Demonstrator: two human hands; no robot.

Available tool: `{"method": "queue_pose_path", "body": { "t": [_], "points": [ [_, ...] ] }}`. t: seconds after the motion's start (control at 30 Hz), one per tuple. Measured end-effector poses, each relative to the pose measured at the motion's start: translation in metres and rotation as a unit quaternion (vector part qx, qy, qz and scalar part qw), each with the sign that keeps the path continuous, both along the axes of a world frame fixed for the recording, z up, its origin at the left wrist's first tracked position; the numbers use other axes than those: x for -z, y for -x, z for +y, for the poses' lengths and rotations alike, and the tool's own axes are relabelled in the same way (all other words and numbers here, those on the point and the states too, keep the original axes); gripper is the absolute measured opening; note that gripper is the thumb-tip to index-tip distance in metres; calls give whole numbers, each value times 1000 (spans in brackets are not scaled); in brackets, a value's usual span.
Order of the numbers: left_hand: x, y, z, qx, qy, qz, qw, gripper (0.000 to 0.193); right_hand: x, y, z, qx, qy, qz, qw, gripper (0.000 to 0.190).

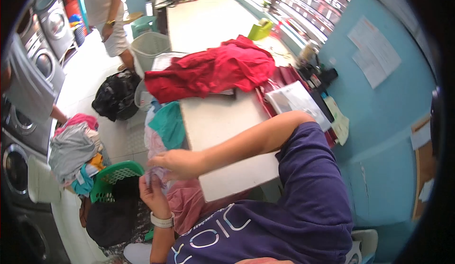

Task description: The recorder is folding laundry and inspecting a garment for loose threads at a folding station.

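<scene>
Both my hands meet at a small pale lilac cloth (156,174), left of the white table's near corner. My left hand (155,193), with a white watch on its wrist, pinches the cloth from below. Reaching across from the other side, my right hand (181,164) has its fingers on the upper part of the same cloth. Just beyond them lie a teal cloth (169,125) and pale pink fabric (153,139) beside the table edge. A dusty pink cloth (188,198) lies beneath the hands, near my body.
Red garments (217,67) lie across the white table (227,122). A green basket (119,171) with dark clothes, a heap of mixed laundry (73,150) and a black pile (117,93) stand left. Two people are near the washing machines (42,63).
</scene>
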State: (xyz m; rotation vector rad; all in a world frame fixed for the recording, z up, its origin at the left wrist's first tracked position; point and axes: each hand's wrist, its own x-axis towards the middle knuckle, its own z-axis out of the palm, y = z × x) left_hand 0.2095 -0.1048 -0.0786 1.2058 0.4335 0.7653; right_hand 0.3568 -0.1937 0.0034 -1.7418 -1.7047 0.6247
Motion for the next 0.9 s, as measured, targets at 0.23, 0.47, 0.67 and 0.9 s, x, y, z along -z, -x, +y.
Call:
{"method": "queue_pose_path", "body": {
  "t": [0.23,0.47,0.67,0.9],
  "points": [
    [-26,-21,-42,110,12,-51,992,23,-48,-10,-72,205,-107,71,970,37],
    [15,-7,-38,180,-420,114,882,32,-72,-221,-203,411,-254,-17,876,43],
    [96,69,21,148,-494,432,740,57,-62,-368,-365,697,-26,-213,685,31],
    [142,134,49,169,-374,611,677,72,4,-448,-431,805,-30,-53,589,28]
  ]
}}
